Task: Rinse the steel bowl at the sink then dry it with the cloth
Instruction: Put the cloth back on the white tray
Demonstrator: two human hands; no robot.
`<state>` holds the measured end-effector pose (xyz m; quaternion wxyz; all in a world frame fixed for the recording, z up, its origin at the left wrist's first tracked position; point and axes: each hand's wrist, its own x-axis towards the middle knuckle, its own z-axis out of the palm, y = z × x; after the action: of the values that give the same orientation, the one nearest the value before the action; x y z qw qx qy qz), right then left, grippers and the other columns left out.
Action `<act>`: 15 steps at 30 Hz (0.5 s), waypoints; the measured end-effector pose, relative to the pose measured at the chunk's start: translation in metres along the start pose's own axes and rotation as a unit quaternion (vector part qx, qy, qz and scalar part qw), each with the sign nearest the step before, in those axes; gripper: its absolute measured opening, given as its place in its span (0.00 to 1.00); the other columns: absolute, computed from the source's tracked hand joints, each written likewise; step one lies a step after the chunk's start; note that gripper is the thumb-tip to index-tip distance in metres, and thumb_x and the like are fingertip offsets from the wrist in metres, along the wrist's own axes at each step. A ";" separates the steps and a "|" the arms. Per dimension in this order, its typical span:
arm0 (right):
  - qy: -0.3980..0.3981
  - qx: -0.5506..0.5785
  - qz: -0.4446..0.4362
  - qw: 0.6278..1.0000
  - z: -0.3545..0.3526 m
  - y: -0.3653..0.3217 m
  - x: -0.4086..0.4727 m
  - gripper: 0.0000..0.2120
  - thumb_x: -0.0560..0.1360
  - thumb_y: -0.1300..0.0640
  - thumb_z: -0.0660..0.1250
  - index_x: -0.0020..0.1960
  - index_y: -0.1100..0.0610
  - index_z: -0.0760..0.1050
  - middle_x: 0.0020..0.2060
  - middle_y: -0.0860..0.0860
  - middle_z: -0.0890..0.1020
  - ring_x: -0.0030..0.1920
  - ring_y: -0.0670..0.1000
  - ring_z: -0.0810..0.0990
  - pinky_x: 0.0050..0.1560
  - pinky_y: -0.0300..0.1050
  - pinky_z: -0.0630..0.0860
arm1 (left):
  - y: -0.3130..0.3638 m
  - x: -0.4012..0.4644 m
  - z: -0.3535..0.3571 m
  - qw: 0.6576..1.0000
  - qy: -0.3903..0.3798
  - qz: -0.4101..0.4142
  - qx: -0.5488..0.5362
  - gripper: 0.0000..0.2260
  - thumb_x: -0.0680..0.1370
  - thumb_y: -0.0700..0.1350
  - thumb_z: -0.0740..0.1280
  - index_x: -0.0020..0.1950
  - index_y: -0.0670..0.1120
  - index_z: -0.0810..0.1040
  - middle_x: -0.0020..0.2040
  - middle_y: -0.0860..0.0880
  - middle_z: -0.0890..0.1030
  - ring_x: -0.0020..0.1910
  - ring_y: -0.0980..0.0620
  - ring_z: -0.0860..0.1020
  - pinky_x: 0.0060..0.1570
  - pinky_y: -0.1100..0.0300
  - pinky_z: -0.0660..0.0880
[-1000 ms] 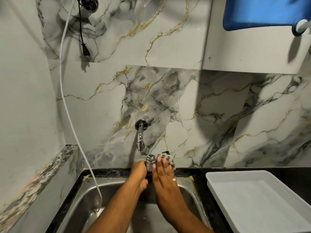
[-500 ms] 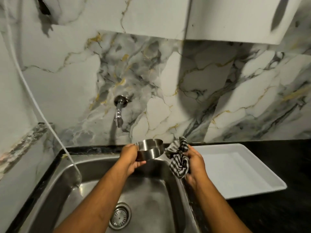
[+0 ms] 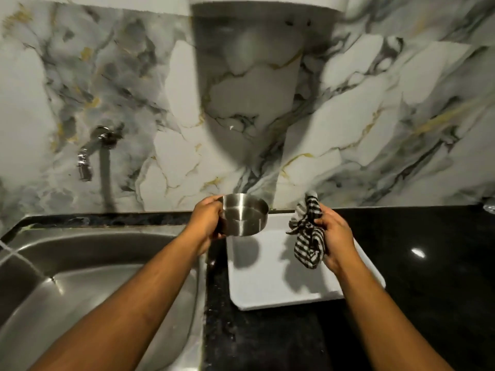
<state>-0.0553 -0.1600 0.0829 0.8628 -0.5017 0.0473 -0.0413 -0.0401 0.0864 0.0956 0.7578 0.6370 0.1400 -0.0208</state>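
My left hand [image 3: 207, 223] grips the small steel bowl [image 3: 245, 214] by its left rim and holds it in the air, tilted toward me, above the left end of the white tray [image 3: 267, 277]. My right hand [image 3: 334, 234] is closed on the bunched black-and-white checked cloth [image 3: 308, 234], which hangs over the tray's right half. Bowl and cloth are apart, with a gap between them. The steel sink [image 3: 80, 277] lies to the left, below my left forearm.
A chrome tap [image 3: 88, 153] juts from the marble wall above the sink's back edge. Black countertop [image 3: 428, 263] surrounds the tray and runs to the right. A narrow black strip separates sink and tray.
Both hands have moved right, from over the sink to over the white tray, carrying bowl and cloth. One second ago the cloth was pressed around the bowl under the tap; now they are apart.
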 end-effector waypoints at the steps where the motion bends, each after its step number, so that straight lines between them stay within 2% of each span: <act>1: 0.024 -0.055 -0.007 0.998 -0.022 -0.004 0.012 0.22 0.73 0.71 0.54 0.54 0.56 0.82 0.47 0.58 0.85 0.42 0.57 0.85 0.48 0.52 0.80 | -0.005 0.003 0.016 1.000 0.006 -0.001 0.010 0.16 0.75 0.38 0.57 0.53 0.50 0.82 0.33 0.50 0.84 0.31 0.51 0.80 0.23 0.61 0.75; 3: 0.059 -0.212 -0.022 0.975 -0.056 -0.005 0.034 0.19 0.78 0.66 0.57 0.57 0.51 0.82 0.53 0.55 0.85 0.47 0.52 0.84 0.54 0.50 0.78 | -0.015 0.005 0.040 1.000 0.006 -0.009 0.013 0.17 0.74 0.38 0.57 0.55 0.49 0.82 0.37 0.48 0.84 0.33 0.50 0.80 0.24 0.61 0.75; 5: 0.055 -0.371 -0.010 0.927 -0.088 0.003 0.059 0.18 0.81 0.56 0.57 0.68 0.49 0.75 0.55 0.55 0.83 0.46 0.51 0.83 0.50 0.46 0.79 | -0.028 0.007 0.060 0.999 0.021 -0.021 0.017 0.17 0.76 0.39 0.56 0.57 0.50 0.81 0.42 0.46 0.84 0.38 0.48 0.80 0.26 0.60 0.75; 6: 0.041 -0.439 -0.011 0.898 -0.097 0.011 0.067 0.19 0.81 0.54 0.56 0.71 0.47 0.70 0.54 0.56 0.83 0.43 0.53 0.83 0.45 0.46 0.79 | -0.032 0.004 0.062 0.999 0.029 -0.026 0.016 0.17 0.76 0.39 0.56 0.55 0.51 0.82 0.43 0.47 0.85 0.38 0.48 0.80 0.27 0.60 0.76; 7: 0.019 -0.507 -0.026 0.861 -0.104 0.023 0.071 0.21 0.81 0.54 0.55 0.74 0.47 0.66 0.55 0.58 0.81 0.45 0.57 0.83 0.46 0.49 0.79 | -0.034 -0.001 0.059 0.999 0.028 -0.031 0.014 0.17 0.76 0.39 0.57 0.53 0.52 0.83 0.41 0.48 0.85 0.37 0.49 0.81 0.27 0.60 0.76; 8: -0.022 -0.584 -0.034 0.811 -0.115 0.039 0.079 0.23 0.81 0.57 0.54 0.76 0.50 0.62 0.62 0.61 0.78 0.56 0.60 0.81 0.57 0.53 0.76 | -0.038 -0.005 0.058 0.999 0.030 -0.036 0.011 0.17 0.76 0.39 0.56 0.51 0.52 0.83 0.38 0.49 0.85 0.35 0.50 0.81 0.25 0.60 0.75; 9: -0.077 -0.660 -0.034 0.746 -0.127 0.058 0.088 0.25 0.80 0.60 0.54 0.77 0.54 0.58 0.71 0.61 0.70 0.68 0.62 0.71 0.69 0.55 0.65 | -0.042 -0.004 0.058 0.998 0.041 -0.038 0.010 0.17 0.77 0.38 0.56 0.50 0.51 0.83 0.36 0.49 0.85 0.32 0.51 0.81 0.24 0.60 0.75; 10: -0.126 -0.729 -0.030 0.672 -0.138 0.078 0.093 0.27 0.80 0.61 0.54 0.78 0.58 0.54 0.76 0.60 0.62 0.75 0.62 0.61 0.74 0.55 0.54 | -0.046 -0.003 0.058 0.998 0.053 -0.038 0.009 0.17 0.78 0.38 0.55 0.51 0.51 0.83 0.36 0.49 0.86 0.33 0.51 0.81 0.26 0.59 0.77; 11: -0.158 -0.783 -0.032 0.601 -0.148 0.099 0.097 0.28 0.80 0.58 0.54 0.78 0.61 0.51 0.77 0.61 0.57 0.76 0.62 0.54 0.76 0.57 0.48 | -0.049 -0.004 0.058 0.997 0.063 -0.042 0.015 0.17 0.78 0.38 0.55 0.52 0.51 0.83 0.39 0.49 0.86 0.36 0.50 0.82 0.30 0.56 0.79; 12: -0.169 -0.820 -0.043 0.545 -0.157 0.119 0.100 0.30 0.80 0.55 0.54 0.78 0.63 0.49 0.78 0.62 0.54 0.77 0.64 0.51 0.76 0.59 0.45 | -0.052 -0.005 0.057 0.996 0.072 -0.049 0.025 0.17 0.79 0.39 0.55 0.53 0.51 0.82 0.43 0.48 0.86 0.40 0.48 0.82 0.35 0.54 0.79; 13: -0.166 -0.836 -0.053 0.520 -0.163 0.132 0.100 0.31 0.80 0.52 0.53 0.78 0.64 0.48 0.78 0.63 0.53 0.77 0.65 0.49 0.76 0.61 0.43 | -0.056 -0.004 0.056 0.995 0.078 -0.054 0.030 0.17 0.79 0.39 0.55 0.55 0.51 0.82 0.46 0.46 0.85 0.42 0.47 0.81 0.37 0.54 0.79; 15: -0.165 -0.839 -0.054 0.516 -0.166 0.145 0.103 0.33 0.80 0.48 0.53 0.78 0.64 0.48 0.78 0.65 0.51 0.77 0.65 0.48 0.75 0.62 0.43 | -0.062 -0.003 0.055 0.993 0.089 -0.064 0.032 0.17 0.79 0.39 0.55 0.56 0.51 0.82 0.46 0.45 0.85 0.42 0.47 0.80 0.31 0.59 0.77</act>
<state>0.0303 -0.2441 -0.1291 0.0305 -0.9919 -0.1104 0.0543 -0.0455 0.0206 0.0450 0.7188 0.6497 0.2467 -0.0165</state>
